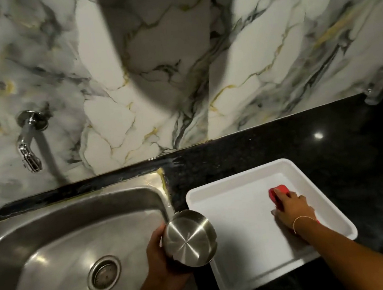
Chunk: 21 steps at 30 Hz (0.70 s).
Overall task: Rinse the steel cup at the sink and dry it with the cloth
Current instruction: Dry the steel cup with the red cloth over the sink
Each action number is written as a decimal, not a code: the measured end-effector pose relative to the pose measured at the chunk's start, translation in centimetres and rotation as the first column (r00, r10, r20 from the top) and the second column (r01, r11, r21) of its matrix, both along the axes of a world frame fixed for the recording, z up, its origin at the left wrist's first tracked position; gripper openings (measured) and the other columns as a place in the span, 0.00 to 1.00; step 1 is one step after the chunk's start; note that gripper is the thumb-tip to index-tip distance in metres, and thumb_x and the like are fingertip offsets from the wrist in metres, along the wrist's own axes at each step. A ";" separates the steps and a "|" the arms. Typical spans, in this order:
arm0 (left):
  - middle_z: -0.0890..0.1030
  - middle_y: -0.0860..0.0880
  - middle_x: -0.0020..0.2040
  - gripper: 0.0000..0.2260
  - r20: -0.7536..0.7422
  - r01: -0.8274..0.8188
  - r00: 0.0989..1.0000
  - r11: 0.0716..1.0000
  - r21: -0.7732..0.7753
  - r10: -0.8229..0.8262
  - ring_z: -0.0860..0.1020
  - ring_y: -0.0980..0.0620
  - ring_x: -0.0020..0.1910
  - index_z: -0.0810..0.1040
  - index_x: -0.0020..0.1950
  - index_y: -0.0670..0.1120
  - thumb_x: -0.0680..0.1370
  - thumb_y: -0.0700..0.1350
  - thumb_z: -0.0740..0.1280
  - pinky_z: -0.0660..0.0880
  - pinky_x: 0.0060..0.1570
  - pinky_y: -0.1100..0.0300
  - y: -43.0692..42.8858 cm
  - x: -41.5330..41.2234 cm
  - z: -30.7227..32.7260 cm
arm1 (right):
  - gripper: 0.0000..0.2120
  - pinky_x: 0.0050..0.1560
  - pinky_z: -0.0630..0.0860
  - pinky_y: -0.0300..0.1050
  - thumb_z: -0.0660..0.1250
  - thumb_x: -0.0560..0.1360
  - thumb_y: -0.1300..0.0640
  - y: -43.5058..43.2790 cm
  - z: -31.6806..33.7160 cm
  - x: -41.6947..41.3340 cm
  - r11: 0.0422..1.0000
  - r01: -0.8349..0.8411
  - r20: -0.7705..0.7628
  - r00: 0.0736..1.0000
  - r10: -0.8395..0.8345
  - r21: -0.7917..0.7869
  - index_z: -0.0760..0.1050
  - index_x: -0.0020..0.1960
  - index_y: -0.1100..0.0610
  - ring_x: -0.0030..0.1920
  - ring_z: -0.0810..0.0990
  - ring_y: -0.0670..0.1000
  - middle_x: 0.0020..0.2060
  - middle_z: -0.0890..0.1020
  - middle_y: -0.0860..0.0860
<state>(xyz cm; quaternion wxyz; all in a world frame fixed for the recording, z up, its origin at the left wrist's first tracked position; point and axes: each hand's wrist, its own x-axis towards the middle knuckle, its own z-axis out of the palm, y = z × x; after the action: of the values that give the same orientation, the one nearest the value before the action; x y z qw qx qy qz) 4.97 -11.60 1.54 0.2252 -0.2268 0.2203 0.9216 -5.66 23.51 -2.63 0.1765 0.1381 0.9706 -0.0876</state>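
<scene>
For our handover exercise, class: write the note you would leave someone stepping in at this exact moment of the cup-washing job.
Left hand: grips the round brushed-steel cup, base turned toward the camera, at the right rim of the stainless steel sink.
Right hand: rests on the red cloth inside the white square plastic tray on the black counter.
The chrome wall tap shows no running water.
Done: cannot tell whether the cup is rinsed.
Left: lift the cloth, dry the cup.

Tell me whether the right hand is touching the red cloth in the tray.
Touching. The head view shows the right hand in the white tray, fingers lying over the red cloth with no gap.
</scene>
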 end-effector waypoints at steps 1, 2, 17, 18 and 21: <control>0.84 0.38 0.56 0.23 0.009 0.008 1.000 1.000 -0.004 -0.008 0.82 0.33 0.55 0.85 0.57 0.46 0.69 0.59 0.69 0.64 0.68 0.29 0.3 0.0 0.0 | 0.35 0.66 0.74 0.64 0.67 0.77 0.46 0.2 -0.4 -0.1 0.999 -0.024 0.012 1.000 0.024 0.043 0.54 0.79 0.42 0.69 0.68 0.63 0.73 0.68 0.56; 0.83 0.38 0.57 0.24 0.016 0.010 1.000 1.000 -0.007 -0.010 0.80 0.33 0.57 0.84 0.59 0.46 0.69 0.59 0.69 0.63 0.68 0.30 0.5 0.0 -0.1 | 0.34 0.64 0.75 0.64 0.67 0.77 0.47 0.4 -0.7 -0.3 0.997 -0.037 0.001 0.999 0.037 0.073 0.55 0.78 0.40 0.67 0.69 0.63 0.72 0.69 0.55; 0.83 0.36 0.60 0.28 -0.054 0.036 0.998 0.991 -0.126 -0.043 0.82 0.34 0.57 0.81 0.64 0.42 0.73 0.60 0.65 0.79 0.53 0.39 0.0 0.4 3.2 | 0.25 0.53 0.84 0.40 0.75 0.67 0.69 -11.5 13.5 6.6 0.198 -0.099 -0.122 0.987 -0.107 -0.975 0.84 0.58 0.46 0.54 0.87 0.51 0.54 0.89 0.50; 0.82 0.35 0.62 0.29 -0.060 0.032 0.997 0.990 -0.139 -0.041 0.81 0.34 0.59 0.79 0.66 0.41 0.74 0.60 0.64 0.78 0.55 0.40 0.2 0.3 3.2 | 0.25 0.54 0.83 0.39 0.75 0.66 0.67 -13.0 14.2 7.4 0.284 -0.187 -0.199 0.980 -0.015 -0.940 0.84 0.56 0.43 0.54 0.86 0.49 0.52 0.89 0.46; 0.84 0.35 0.58 0.27 -0.084 -0.019 0.996 0.986 -0.163 0.005 0.82 0.37 0.57 0.79 0.66 0.38 0.76 0.57 0.64 0.80 0.54 0.44 0.3 0.0 3.4 | 0.18 0.55 0.80 0.41 0.74 0.70 0.57 -18.2 15.3 8.8 0.679 -0.424 -0.412 0.890 0.193 -0.599 0.83 0.55 0.38 0.51 0.85 0.45 0.49 0.89 0.41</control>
<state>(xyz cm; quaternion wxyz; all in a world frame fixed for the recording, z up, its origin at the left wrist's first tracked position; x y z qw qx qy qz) 5.02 -11.26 4.96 0.1910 -0.2072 0.3031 0.9103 3.15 5.33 12.72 0.0692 -0.1194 0.8958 -0.4225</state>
